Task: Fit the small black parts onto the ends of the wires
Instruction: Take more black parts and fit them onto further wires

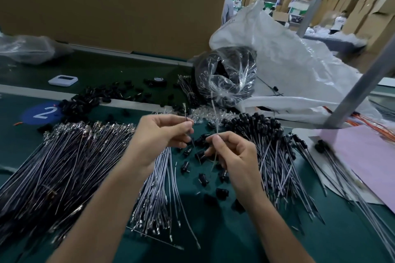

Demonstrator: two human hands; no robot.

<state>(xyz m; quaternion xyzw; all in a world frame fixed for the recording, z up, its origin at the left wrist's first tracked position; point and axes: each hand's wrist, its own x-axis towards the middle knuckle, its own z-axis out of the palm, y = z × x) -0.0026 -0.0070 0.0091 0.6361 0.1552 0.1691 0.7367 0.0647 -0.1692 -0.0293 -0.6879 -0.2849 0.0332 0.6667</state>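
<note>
My left hand [159,132] pinches a thin dark wire [185,113] upright, its metal tip above my fingers. A white wire [214,116] stands upright in the pinch of my right hand [229,152], its lower end hanging past the palm. The two hands are close together over the green mat. Loose small black parts [203,178] lie scattered just below and between the hands. A fan of white wires [159,190] lies under my left wrist. I cannot tell whether either hand also holds a black part.
A large bundle of dark wires [53,162] lies at left. Wires fitted with black parts [271,145] pile at right. More black parts [89,98] lie behind, beside a clear bag of them [226,77]. A pink sheet [363,164], a metal post [359,83] and a white sack [288,64] stand at right.
</note>
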